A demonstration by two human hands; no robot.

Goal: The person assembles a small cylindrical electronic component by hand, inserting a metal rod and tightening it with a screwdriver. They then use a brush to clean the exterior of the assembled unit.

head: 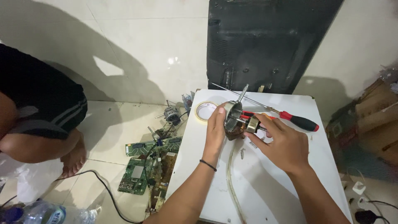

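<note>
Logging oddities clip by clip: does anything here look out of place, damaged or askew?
Yes. Bare green circuit boards and a second small motor lie loose on the tiled floor. On the white table, both hands hold a bare metal fan motor, uncased.

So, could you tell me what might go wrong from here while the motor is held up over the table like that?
The motor hangs between the left hand and right hand above the table; a slip could drop it. Small screws lie loose under it and could roll off. The red-handled screwdriver sits close behind the right hand, so a nudge might send it rolling.
</note>
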